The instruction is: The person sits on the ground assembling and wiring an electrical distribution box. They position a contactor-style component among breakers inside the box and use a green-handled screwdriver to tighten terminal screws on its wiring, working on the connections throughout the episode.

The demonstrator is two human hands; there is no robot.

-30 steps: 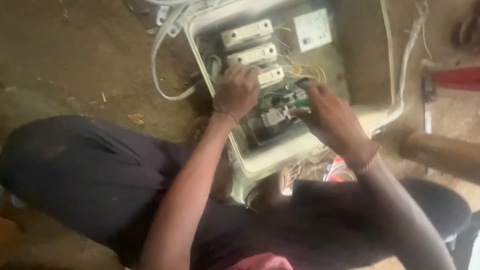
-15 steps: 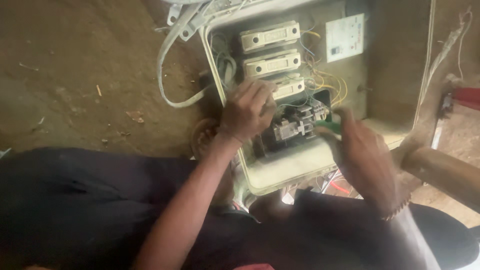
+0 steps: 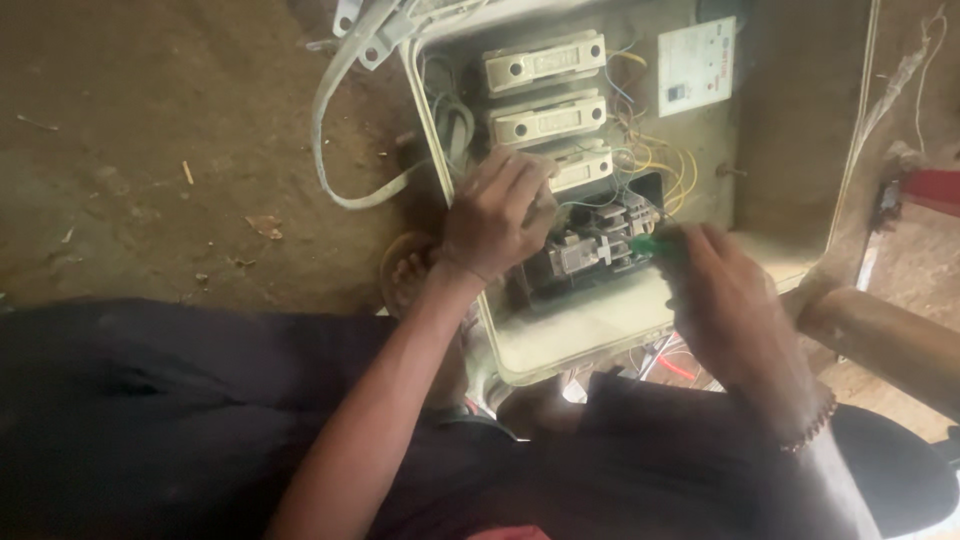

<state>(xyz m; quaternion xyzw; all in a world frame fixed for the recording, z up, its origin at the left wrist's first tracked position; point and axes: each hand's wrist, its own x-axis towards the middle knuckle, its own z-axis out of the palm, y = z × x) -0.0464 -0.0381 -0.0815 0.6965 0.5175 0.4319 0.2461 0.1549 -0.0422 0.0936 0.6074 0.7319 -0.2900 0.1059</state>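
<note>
An open cream electrical box [image 3: 580, 335] lies on the dirt floor with three cream fuse carriers [image 3: 545, 65] in a column and a dark breaker block [image 3: 590, 245] among yellow, blue and green wires. My left hand [image 3: 495, 215] rests inside the box, fingers curled beside the lowest fuse carrier and the breaker block. My right hand [image 3: 725, 300] grips a green-handled screwdriver [image 3: 650, 243] whose tip points into the breaker block.
White flat cables [image 3: 345, 90] loop out of the box's top left corner. A white label [image 3: 695, 68] sits inside the box at top right. A wooden pole [image 3: 885, 335] lies at the right, a red object [image 3: 930, 190] beyond it. My dark-clothed legs fill the lower frame.
The view shifted so the box sits further right. My right hand drew back to the right and down, now holding the green screwdriver at the breaker block. The left hand stayed in the box.
</note>
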